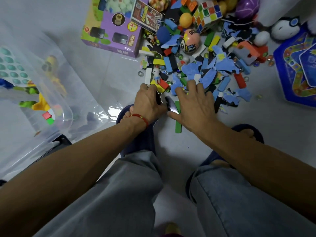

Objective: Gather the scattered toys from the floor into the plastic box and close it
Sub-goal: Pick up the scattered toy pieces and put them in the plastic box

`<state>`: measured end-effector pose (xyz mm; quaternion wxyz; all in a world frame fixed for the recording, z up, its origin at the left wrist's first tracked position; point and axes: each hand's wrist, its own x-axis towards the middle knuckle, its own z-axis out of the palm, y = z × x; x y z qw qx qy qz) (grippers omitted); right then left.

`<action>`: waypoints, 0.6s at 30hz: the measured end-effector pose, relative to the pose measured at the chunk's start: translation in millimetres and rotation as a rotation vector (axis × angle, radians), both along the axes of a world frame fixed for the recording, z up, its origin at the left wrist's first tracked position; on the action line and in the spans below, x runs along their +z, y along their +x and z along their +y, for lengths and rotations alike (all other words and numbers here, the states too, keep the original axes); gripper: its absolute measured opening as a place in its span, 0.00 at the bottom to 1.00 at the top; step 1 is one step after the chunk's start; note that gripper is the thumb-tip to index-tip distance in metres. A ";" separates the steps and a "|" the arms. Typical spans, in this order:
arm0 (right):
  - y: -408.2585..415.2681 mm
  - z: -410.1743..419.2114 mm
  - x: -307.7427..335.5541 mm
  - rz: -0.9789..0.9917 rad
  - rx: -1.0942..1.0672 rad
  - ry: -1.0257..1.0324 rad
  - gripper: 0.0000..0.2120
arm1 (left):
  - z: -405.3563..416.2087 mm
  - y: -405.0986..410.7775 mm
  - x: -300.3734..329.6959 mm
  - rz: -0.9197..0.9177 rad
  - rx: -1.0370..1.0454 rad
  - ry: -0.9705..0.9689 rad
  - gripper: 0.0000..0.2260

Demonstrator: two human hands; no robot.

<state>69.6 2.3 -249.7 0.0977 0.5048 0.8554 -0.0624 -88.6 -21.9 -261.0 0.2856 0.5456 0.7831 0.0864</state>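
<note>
Fingers: left hand [149,101] curled on dark pieces [168,104]; right hand [193,103] spread flat on toys [205,69]. Gathering step, mid-scoop. Box [51,103] at left, open. Next: firm grasp, carry leftward.

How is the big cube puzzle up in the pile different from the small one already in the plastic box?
The big cube puzzle lies on the floor among the scattered toys; the small cube puzzle sits inside the clear plastic box. The big one looks far larger in the frame. It shows many colours; the small one shows only red, green and white. Both have white-edged coloured squares.
</note>
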 end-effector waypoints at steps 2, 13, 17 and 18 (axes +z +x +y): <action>-7.8 0.4 -3.2 -0.041 -0.006 -0.002 0.38 | 1.0 -2.2 2.2 -0.018 0.030 -0.006 0.17; 0.8 10.5 -12.9 0.238 -0.085 -0.157 0.17 | 4.9 1.0 22.8 -0.280 0.128 0.099 0.13; 8.0 8.3 -18.7 0.260 -0.076 -0.144 0.15 | 16.7 12.1 40.6 -0.483 0.394 0.052 0.14; 9.5 7.1 -20.1 0.268 -0.078 -0.148 0.15 | 17.7 13.6 43.0 -0.525 0.448 0.045 0.13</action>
